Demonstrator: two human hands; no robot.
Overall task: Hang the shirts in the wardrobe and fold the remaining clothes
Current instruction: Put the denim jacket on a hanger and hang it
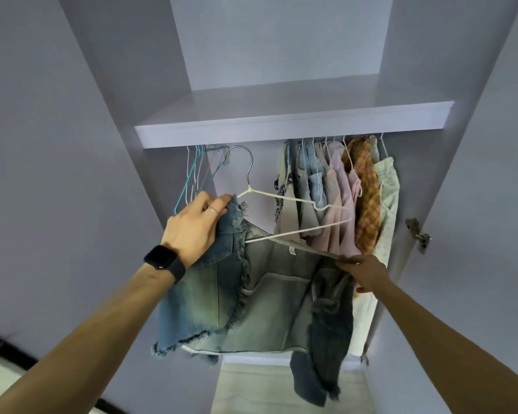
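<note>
Hanging step, mid-way. The left hand, its grip clamped on one frayed shoulder of the denim shirt, and the right hand, its grip pinching the neckline taut at the other side, hold the garment in front of the open wardrobe. The white hanger sits partly threaded, one arm inside the neck opening, its hook free of the rail. Next, judged: seat the second shoulder, then hook the hanger between the empty hangers and the hung clothes.
</note>
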